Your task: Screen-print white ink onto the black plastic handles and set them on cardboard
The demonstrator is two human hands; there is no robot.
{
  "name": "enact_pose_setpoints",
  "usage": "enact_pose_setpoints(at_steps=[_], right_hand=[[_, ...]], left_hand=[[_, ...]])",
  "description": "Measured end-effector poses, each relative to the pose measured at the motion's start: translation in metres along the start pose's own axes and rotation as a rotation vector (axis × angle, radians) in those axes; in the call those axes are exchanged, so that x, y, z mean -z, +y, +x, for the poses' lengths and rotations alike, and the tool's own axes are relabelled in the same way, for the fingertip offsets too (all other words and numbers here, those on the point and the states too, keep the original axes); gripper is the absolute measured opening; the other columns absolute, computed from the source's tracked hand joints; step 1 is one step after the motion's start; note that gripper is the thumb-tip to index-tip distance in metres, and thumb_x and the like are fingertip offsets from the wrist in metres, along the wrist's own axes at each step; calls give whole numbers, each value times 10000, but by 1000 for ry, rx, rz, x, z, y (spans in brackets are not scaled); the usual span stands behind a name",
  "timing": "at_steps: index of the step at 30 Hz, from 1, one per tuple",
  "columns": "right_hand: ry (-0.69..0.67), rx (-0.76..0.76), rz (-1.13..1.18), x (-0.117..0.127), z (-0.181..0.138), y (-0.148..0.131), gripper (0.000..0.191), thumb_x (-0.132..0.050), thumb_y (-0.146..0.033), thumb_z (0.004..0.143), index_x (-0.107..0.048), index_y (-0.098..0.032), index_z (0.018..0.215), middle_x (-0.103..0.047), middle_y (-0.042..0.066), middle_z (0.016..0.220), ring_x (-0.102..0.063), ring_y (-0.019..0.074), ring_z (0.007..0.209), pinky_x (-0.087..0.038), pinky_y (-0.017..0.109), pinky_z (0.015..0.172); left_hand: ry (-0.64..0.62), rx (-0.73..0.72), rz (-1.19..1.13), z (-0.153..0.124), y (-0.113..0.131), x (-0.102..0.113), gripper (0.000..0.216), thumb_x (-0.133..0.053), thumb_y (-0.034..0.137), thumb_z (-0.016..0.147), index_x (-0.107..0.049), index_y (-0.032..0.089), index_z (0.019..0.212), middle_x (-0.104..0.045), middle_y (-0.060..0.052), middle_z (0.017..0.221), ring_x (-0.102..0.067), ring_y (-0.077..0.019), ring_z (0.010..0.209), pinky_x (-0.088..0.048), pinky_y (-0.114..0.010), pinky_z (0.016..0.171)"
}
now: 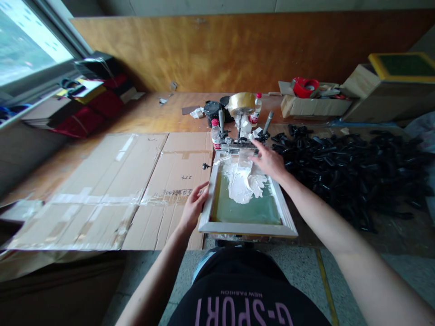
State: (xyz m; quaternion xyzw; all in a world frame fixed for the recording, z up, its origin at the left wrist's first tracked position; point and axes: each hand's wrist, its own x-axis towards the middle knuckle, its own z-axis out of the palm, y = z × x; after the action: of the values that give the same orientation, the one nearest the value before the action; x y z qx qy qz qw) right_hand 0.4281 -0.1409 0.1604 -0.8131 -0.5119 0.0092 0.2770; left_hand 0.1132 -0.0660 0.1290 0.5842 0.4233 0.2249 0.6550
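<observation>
A screen printing frame (206, 217) with green mesh lies in front of me, hinged at its far end to a metal clamp (238, 147). Thick white ink (242, 185) is smeared over the mesh's far half. My left hand (195, 206) is at the frame's left side, its fingers curled against the edge and partly hidden by it. Over the far right part of the screen is my right hand (270, 159), fingers apart, with the fingertips beside a translucent scraper (245, 157) standing in the ink. Whether they touch the scraper is hard to make out.
Black plastic parts (350, 167) are heaped on the right. Flattened cardboard (136, 181) covers the table's left. Behind the clamp stand red-capped bottles (215, 133), black tubs (212, 112) and a tape roll (242, 103). A cardboard box (316, 107) sits at back right.
</observation>
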Motion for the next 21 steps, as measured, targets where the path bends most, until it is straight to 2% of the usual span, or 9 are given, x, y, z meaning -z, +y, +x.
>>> enact_pose_setpoints(at_steps=[2, 5, 8, 10, 13, 15, 17, 19, 21], right_hand=[[106, -166, 20, 12, -3, 27, 470, -466, -418, 935, -541, -178, 1332, -704, 90, 1006, -637, 217, 861, -463, 331, 814], [22, -290, -14, 4, -34, 54, 401, -423, -436, 939, -670, -143, 1057, -697, 104, 929, -620, 223, 863, -456, 346, 822], [-186, -154, -43, -35, -74, 46, 321, -613, -496, 838, -682, -183, 820, -686, 76, 892, -598, 229, 916, -439, 335, 858], [-278, -54, -121, -62, -93, 26, 258, -663, -432, 825, -660, -176, 797, -677, 100, 962, -573, 249, 995, -423, 334, 873], [-302, -101, -179, -84, -109, -11, 180, -584, -320, 901, -629, -146, 888, -664, 134, 969, -570, 247, 974, -421, 330, 839], [-223, -152, -113, -88, -119, -35, 174, -536, -306, 933, -606, -147, 921, -659, 120, 913, -574, 232, 911, -424, 322, 805], [-171, -15, 12, -88, -128, -52, 159, -524, -304, 946, -591, -170, 891, -649, 88, 887, -566, 211, 900, -424, 309, 806], [-186, 192, 107, -83, -132, -52, 165, -531, -300, 951, -586, -192, 838, -640, 54, 875, -559, 186, 905, -421, 294, 833], [-171, 200, 46, -71, -127, -28, 148, -548, -303, 946, -600, -196, 857, -637, 54, 909, -556, 180, 922, -421, 292, 851]], left_hand=[[54, -101, -49, 4, 29, -5, 553, -527, 628, 842, -635, 183, 1152, -629, -6, 774, -536, -101, 572, -407, -211, 503], [91, -333, -158, 24, 71, -17, 493, -470, 605, 886, -633, 185, 1086, -661, -44, 929, -631, -133, 758, -497, -225, 619], [58, -406, -289, 45, 100, -32, 491, -496, 608, 873, -568, 214, 1157, -679, -66, 973, -663, -162, 848, -538, -254, 660], [97, -394, -377, 47, 100, -42, 512, -505, 632, 859, -526, 235, 1181, -691, -63, 956, -668, -155, 807, -541, -249, 634], [51, -138, -398, 25, 64, -64, 517, -571, 632, 819, -549, 202, 1105, -699, -67, 887, -662, -144, 697, -518, -227, 561], [-157, 209, -317, 1, 26, -78, 530, -598, 637, 794, -587, 164, 1034, -701, -95, 854, -668, -169, 677, -507, -238, 524], [-270, 405, -311, -18, -11, -84, 510, -559, 634, 818, -601, 160, 1003, -699, -106, 883, -680, -193, 740, -519, -259, 552], [-216, 462, -298, -22, -38, -75, 469, -539, 608, 832, -601, 159, 952, -684, -84, 836, -666, -181, 718, -498, -248, 542], [-53, 411, -130, -10, -53, -48, 457, -513, 601, 827, -592, 153, 876, -631, -42, 682, -592, -143, 560, -415, -218, 460]])
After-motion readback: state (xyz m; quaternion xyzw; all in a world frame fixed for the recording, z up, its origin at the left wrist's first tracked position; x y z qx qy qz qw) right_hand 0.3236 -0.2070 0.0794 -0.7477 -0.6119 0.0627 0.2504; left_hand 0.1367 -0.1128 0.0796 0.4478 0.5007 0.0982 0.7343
